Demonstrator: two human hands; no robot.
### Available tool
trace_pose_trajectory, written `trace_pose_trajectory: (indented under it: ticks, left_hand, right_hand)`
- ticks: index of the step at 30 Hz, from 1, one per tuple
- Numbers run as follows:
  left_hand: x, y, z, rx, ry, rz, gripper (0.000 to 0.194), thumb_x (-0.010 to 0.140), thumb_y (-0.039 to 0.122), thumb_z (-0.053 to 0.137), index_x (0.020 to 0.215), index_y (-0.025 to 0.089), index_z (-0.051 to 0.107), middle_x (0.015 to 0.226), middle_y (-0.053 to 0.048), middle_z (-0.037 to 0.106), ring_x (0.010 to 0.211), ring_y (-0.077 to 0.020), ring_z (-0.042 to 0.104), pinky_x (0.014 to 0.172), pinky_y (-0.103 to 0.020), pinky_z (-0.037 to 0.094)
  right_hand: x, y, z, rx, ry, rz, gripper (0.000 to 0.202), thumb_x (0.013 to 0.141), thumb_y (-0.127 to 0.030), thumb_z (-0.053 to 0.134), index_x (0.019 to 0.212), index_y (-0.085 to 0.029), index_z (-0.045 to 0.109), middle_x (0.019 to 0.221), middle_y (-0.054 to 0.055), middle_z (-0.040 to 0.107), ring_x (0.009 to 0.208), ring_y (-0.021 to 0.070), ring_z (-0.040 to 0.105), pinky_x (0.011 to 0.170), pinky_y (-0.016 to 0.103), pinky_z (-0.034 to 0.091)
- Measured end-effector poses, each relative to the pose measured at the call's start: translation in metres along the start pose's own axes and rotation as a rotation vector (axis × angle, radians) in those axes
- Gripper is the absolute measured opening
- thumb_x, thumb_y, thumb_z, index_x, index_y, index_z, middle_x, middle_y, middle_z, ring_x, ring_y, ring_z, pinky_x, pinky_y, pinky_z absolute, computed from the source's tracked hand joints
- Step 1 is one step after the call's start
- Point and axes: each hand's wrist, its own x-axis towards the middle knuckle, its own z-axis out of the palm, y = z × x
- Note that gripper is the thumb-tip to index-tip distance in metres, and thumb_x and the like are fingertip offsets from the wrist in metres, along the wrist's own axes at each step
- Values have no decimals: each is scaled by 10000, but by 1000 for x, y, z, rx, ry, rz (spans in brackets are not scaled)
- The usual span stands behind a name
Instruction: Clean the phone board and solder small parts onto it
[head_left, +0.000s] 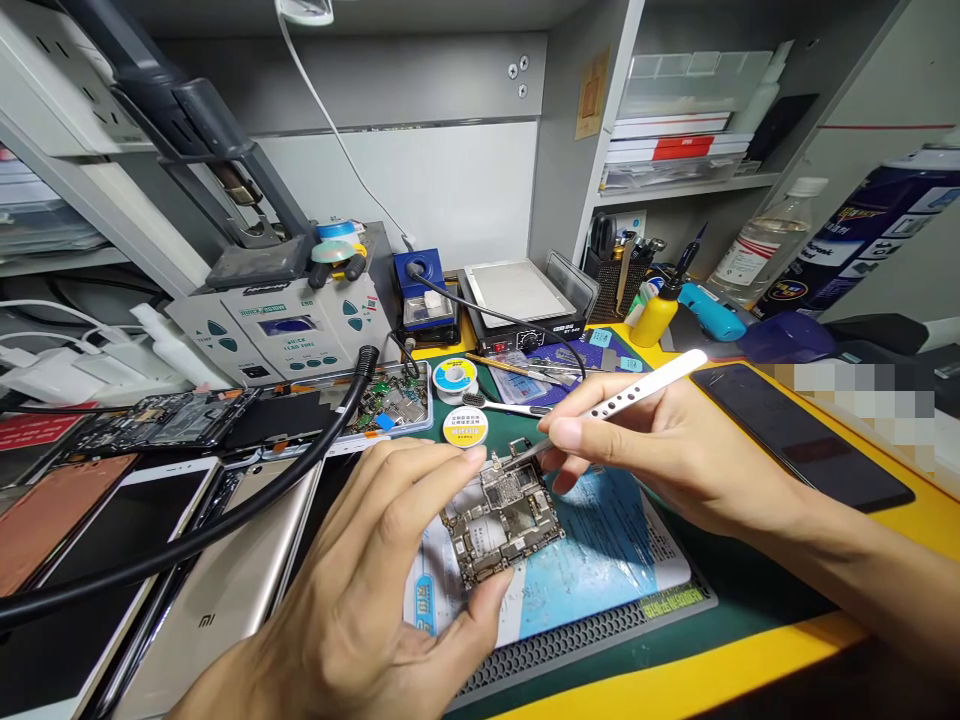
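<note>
The board (510, 492) lies between the left fingertips and thumb, above the sheet (611, 535); whether it rests on it, I cannot tell. It looks light and stiff, likely fragile where small parts crowd its face, and its thin rim probably gives little grip. The bare edges seem the best hold, with the fingers kept off the chips.

The left hand (364, 590) does this: fingers arched over the far left edge, thumb at the near edge, spread only as wide as the board and pinching it lightly, by the look of it. The palm faces the board, the wrist low.

The right hand (667, 450) pinches the tweezers (626, 395) between thumb and fingers, closed around the shank, the handle slanting up and back past the knuckles. Their tips reach the board's far part, just beside the left fingertips; whether they grip anything is too small to tell.

Beyond the left fingertips sit the tin (465, 427) and the spool (455, 378).
</note>
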Motion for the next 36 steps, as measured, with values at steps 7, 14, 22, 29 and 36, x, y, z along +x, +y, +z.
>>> trace_pose_trajectory:
  ticks: [7,14,22,29,36]
  left_hand:
    - [0,0,-3,36,-20,13,661,855,124,799,1443,47,506,1288,-155,648,1264,-254,611,1175,-421,478]
    - [-1,-1,-4,44,-17,11,663,851,124,800,1440,32,513,1302,-156,640,1275,-254,608,1211,-403,452]
    - [-1,0,-2,34,-27,-3,659,849,112,792,1441,54,509,1284,-157,651,1243,-269,620,1175,-426,477]
    - [-2,0,-2,38,-21,8,666,842,108,806,1437,38,516,1283,-160,652,1251,-264,616,1182,-426,471]
    - [-1,-2,-1,37,-27,4,678,841,111,807,1445,34,508,1296,-165,648,1260,-265,614,1175,-425,478]
  right_hand:
    - [-2,0,2,-70,28,-33,146,861,-311,910,846,-196,821,768,-10,797,729,104,732,691,170,594]
    - [-4,-2,1,-107,31,-39,167,869,-338,900,837,-199,814,769,-10,795,724,110,728,690,177,589]
    - [-3,-6,6,-136,67,-17,176,791,-310,952,799,-195,818,733,10,787,702,140,715,662,193,591]
    - [-4,-4,4,-154,76,-16,151,794,-283,947,809,-202,821,736,7,787,695,142,707,668,204,582]
    - [-2,-3,4,-78,28,14,125,793,-261,949,821,-206,840,750,0,796,714,130,719,654,187,587]
